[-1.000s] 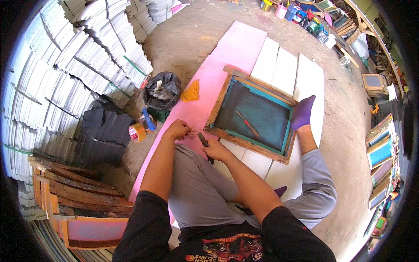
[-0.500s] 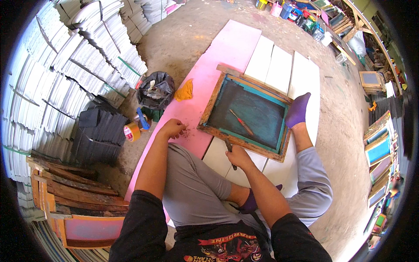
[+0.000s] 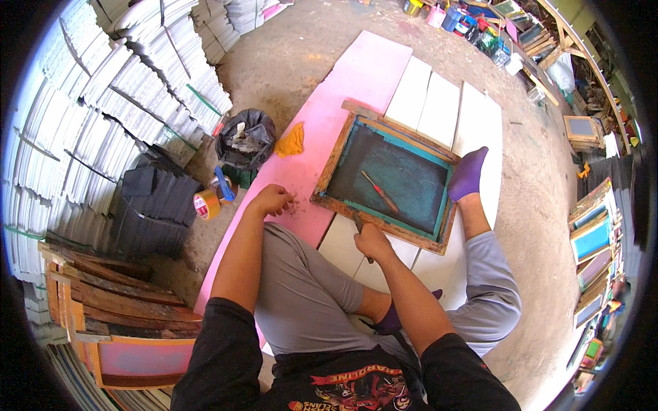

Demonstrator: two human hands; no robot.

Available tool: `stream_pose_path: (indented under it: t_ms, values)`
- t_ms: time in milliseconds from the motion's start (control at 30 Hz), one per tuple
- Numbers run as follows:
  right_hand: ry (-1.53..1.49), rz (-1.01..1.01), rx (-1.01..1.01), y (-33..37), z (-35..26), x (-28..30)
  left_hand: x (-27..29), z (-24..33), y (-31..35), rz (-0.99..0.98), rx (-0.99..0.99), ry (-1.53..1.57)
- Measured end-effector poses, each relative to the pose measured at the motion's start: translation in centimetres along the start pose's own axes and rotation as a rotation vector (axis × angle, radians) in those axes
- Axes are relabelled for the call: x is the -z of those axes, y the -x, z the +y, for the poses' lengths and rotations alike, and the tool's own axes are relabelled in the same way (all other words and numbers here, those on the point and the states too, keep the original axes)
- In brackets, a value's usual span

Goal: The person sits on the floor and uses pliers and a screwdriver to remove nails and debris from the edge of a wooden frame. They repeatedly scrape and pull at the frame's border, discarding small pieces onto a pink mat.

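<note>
The dark, slim hand tool point(image 3: 358, 220) is in your right hand point(image 3: 373, 242), with one end showing above the fist and the other below. That grip is closed around it, just beside the near bar of the rectangular brown wooden frame point(image 3: 334, 157); whether the tool touches the bar, you cannot tell from here. Your left hand point(image 3: 273, 200) is low over the flat pink sheet point(image 3: 370, 61), fingers curled, next to scattered dark crumbs point(image 3: 295, 211); whether that grip pinches anything is hidden.

Inside the frame, a slender red-handled tool point(image 3: 381, 194) lies slantwise on the dark mesh point(image 3: 415, 171) with its turquoise border. Your purple-socked foot point(image 3: 469, 171) is against the frame's right side.

The frame lies across the pink sheet and white flat boards point(image 3: 478, 116) on the grey-brown floor point(image 3: 538, 205). A crumpled orange cloth point(image 3: 290, 140) sits on the pink, near an open black plastic bag point(image 3: 247, 157). Left of you are a yellow roll of tape point(image 3: 205, 204), tall bundled stacks of white sheets point(image 3: 103, 144) and piled wooden frames point(image 3: 130, 301). More frames point(image 3: 593, 243) lean at your far right.
</note>
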State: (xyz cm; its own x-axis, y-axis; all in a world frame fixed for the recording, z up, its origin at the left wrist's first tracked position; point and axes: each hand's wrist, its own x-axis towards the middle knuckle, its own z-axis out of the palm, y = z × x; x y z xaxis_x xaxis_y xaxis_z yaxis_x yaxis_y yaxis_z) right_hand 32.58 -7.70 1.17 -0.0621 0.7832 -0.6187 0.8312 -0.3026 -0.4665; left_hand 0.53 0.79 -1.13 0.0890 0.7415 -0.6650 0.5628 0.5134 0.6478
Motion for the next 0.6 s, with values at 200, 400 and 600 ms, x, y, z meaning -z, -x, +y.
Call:
stream_pose_path:
  t_ms: [200, 400, 600]
  values:
    - [0.045, 0.188, 0.015, 0.6, 0.0, -1.7, 0.1, 0.1, 0.1, -0.024, -0.007, 0.049]
    - [-0.007, 0.255, -0.056, 1.0, -0.4, -3.1, 0.0, 0.2, 0.2, -0.021, -0.037, 0.058]
    - [-0.001, 0.284, -0.071, 1.0, 0.1, -4.1, -0.1, -0.2, -0.2, -0.021, -0.05, 0.063]
